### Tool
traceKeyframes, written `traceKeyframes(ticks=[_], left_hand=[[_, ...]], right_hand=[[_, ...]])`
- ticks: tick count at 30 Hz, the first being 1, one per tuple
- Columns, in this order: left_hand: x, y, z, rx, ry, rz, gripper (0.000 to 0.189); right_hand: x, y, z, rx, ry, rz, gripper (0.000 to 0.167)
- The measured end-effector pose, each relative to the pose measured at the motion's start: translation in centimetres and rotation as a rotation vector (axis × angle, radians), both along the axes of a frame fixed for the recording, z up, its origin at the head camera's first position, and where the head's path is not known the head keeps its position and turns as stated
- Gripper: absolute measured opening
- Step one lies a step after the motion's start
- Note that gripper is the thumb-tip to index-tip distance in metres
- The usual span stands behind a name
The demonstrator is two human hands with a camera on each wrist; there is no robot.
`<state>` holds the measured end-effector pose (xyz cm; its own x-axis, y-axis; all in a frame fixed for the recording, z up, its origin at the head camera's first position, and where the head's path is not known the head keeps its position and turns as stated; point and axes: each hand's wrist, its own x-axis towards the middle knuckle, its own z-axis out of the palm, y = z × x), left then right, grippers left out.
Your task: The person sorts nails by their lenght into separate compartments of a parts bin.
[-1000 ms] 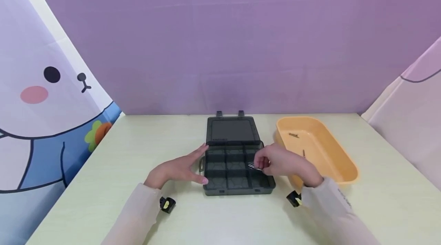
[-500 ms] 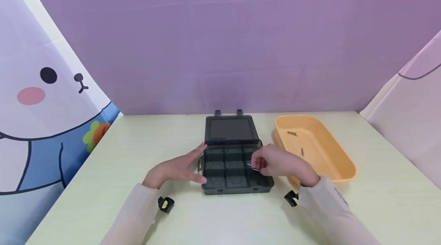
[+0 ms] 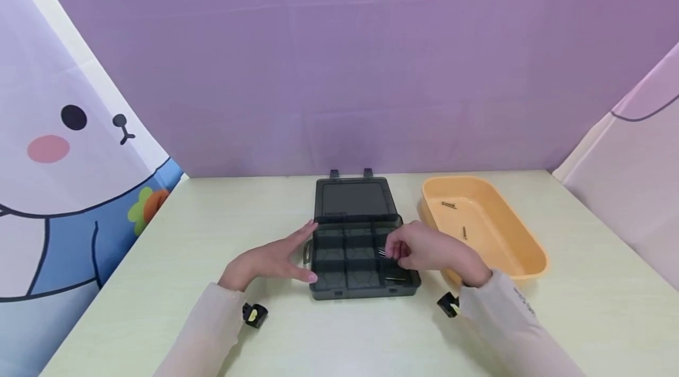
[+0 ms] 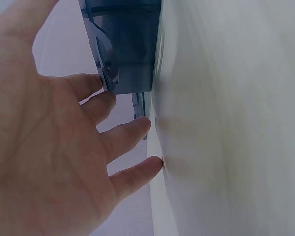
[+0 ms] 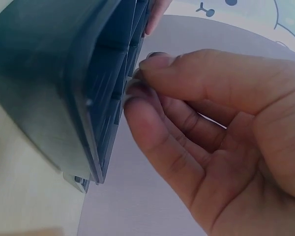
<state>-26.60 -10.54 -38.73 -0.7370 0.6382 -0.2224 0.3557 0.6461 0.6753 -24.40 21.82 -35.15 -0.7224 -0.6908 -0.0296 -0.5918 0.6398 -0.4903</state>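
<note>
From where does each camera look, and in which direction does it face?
Head: worn on the head, facing forward and down at the compartment box, orange tray, sleeves, left hand and right hand, which pinches thin metal pieces.
Left wrist: on that wrist, facing along the palm and fingers toward the box's side.
Right wrist: on that wrist, facing the bent fingers beside the box.
Shared: head and left wrist views both show left hand and box.

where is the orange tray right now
In the head view, the orange tray stands on the right of the table, just right of the dark compartment box, partly hidden by the right hand.
</note>
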Motion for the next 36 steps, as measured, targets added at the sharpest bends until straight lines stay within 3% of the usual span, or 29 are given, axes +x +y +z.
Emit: traceKeyframes(ticks=[27, 36], left_hand=[[-0.2, 0.1, 0.0, -0.013, 0.011, -0.011, 0.111], [-0.1, 0.0, 0.0, -0.008, -0.001, 0.002, 0.111]], right_hand=[[-0.1, 0.5, 0.2, 0.008, -0.003, 0.002, 0.015], [-0.1, 1.6, 1.1, 0.029, 0.020, 0.003, 0.017]])
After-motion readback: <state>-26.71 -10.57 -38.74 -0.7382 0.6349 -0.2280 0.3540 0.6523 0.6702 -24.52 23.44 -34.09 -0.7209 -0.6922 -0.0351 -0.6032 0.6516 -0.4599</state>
